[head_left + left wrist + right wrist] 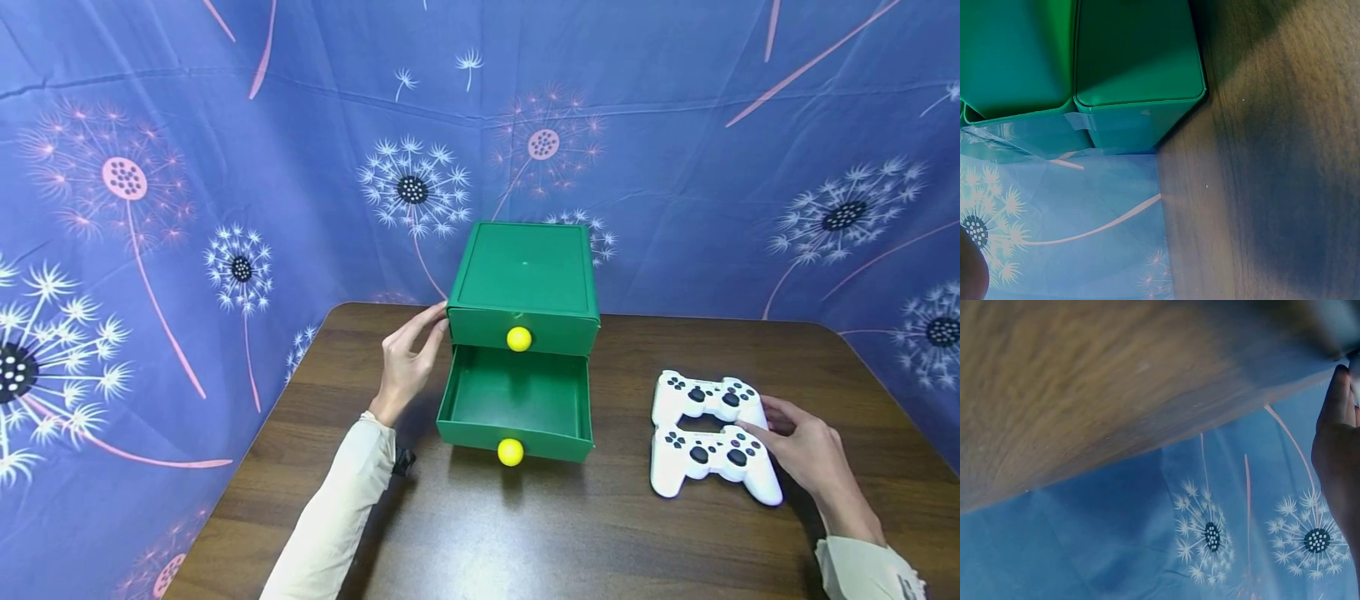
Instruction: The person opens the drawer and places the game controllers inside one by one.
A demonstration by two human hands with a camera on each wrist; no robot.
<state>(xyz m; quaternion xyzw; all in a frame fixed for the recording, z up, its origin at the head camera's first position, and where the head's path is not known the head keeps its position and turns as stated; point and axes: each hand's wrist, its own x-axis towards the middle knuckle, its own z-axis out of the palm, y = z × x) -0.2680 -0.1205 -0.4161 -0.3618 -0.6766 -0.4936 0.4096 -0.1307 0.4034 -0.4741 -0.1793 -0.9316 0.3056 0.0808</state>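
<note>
A green two-drawer box (525,271) with yellow knobs stands on the table. Its lower drawer (517,396) is pulled out and has nothing inside; the upper one is closed. My left hand (408,358) touches the box's left side near the top front corner, fingers fairly straight. To the right lie two white game controllers, the far one (708,392) behind the near one (712,458). My right hand (813,454) pinches the far controller's right grip between thumb and fingers. In the right wrist view this hand (1341,450) shows at the right edge, with only a sliver of white.
The brown wooden table (300,492) carries everything. A blue cloth (315,150) with dandelion prints hangs right behind the box and along the left and right sides. Clear tape (1079,120) runs along the box's edge in the left wrist view.
</note>
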